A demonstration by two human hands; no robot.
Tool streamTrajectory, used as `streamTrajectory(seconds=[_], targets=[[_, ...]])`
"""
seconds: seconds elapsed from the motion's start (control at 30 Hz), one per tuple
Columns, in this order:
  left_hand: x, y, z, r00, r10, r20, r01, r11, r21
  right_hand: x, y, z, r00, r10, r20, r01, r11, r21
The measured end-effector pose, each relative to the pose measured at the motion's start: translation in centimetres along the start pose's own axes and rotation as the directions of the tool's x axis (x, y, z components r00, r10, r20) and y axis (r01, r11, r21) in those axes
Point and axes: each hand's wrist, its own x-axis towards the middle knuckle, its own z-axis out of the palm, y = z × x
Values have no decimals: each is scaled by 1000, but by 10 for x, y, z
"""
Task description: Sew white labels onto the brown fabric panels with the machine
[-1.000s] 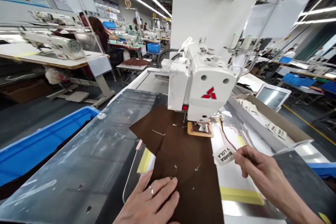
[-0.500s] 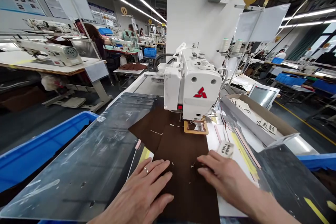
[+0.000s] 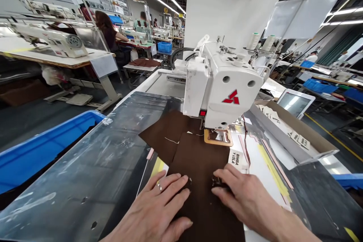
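A dark brown fabric piece (image 3: 198,159) lies on the machine bed and runs under the white sewing machine head (image 3: 224,87). My left hand (image 3: 159,208) lies flat and open on the fabric's near left part, with a ring on one finger. My right hand (image 3: 244,196) rests flat on its right part, fingers stretched out and pressing the cloth. A small white "BIMBA Y LOLA" label (image 3: 236,158) lies just beyond my right fingers, beside the fabric's right edge. A tan clamp frame (image 3: 218,138) sits under the needle on the fabric.
A cardboard box (image 3: 314,136) with several labels stands at the right, a touch screen (image 3: 295,104) behind it. A blue bin (image 3: 42,147) sits at the left. A clear scratched plate (image 3: 93,166) covers the bed's left side. Other sewing stations and a person lie far left.
My right hand carried the label toward the fabric, let it go beside the fabric's edge and settled flat on the cloth. My left hand stayed flat on the fabric.
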Motion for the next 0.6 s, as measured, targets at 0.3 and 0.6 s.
streamTrajectory(seconds=[0.3, 0.6], targets=[[-2, -2, 5, 1000, -1, -30, 2, 999, 37, -18, 51, -34, 915, 262, -307, -290, 956, -48], [-5, 0, 11, 998, -18, -52, 21, 998, 57, -6, 4, 6, 1000, -3, 19, 3, 1000, 9]])
